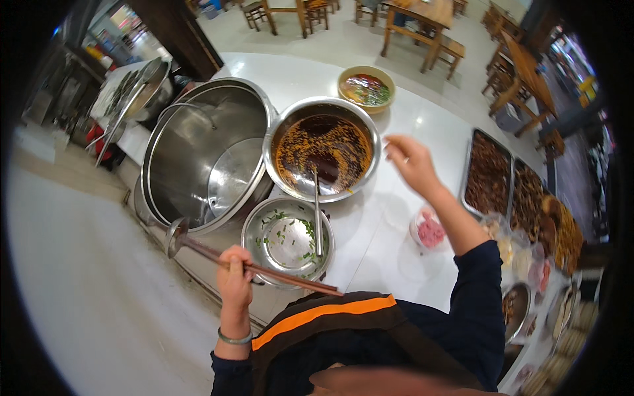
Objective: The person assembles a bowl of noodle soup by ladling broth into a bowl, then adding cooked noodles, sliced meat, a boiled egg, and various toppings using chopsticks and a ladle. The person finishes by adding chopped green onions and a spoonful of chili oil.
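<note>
My left hand point(234, 280) is closed around a steel ladle point(177, 237) and a pair of long brown chopsticks point(297, 280). The ladle's head hangs beside the big steel pot. My right hand point(413, 162) is held out over the white counter with loosely extended fingers and nothing visible in them. It is nearest to a steel bowl of dark red-brown broth point(323, 155). A metal spoon handle point(318, 218) sticks out of that broth. Nearer me stands a smaller steel bowl point(254, 241) with chopped green onion inside. Beyond the broth is a yellowish bowl of soup point(389, 79) with greens.
The large steel pot point(155, 132) on the left has only a shiny bottom showing inside. Trays of dark cooked food point(489, 171) line the right, with a tub of pink food point(429, 231) nearby. Wooden tables point(422, 13) and stools stand beyond the white counter point(370, 257).
</note>
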Tool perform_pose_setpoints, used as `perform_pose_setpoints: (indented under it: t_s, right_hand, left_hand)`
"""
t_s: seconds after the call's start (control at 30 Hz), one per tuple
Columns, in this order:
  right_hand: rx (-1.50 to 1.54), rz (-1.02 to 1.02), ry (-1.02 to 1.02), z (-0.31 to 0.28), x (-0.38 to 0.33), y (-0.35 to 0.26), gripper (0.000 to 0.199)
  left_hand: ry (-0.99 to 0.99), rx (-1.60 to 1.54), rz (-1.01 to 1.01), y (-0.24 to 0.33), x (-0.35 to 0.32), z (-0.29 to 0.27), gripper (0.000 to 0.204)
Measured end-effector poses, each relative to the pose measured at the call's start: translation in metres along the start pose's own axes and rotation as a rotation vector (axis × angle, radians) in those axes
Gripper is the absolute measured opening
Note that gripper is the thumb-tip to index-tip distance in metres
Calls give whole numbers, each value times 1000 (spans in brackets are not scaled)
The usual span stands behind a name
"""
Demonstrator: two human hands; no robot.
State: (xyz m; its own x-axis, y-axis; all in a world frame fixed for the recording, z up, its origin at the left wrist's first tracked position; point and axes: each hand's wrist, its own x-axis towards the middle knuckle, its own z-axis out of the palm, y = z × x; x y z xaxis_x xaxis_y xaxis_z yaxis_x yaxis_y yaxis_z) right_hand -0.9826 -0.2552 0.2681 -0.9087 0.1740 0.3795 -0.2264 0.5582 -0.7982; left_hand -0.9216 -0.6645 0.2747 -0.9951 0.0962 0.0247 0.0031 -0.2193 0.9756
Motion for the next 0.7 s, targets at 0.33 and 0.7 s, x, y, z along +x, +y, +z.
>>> perform_pose_setpoints:
  t_s: [0.33, 0.7]
  right_hand:
    - [797, 586, -452, 53, -273, -175, 58]
    - [902, 900, 563, 26, -462, -244, 19]
  left_hand:
    - [-879, -34, 37, -6, -10, 79, 21]
    - [-1284, -29, -243, -59, -163, 182, 23]
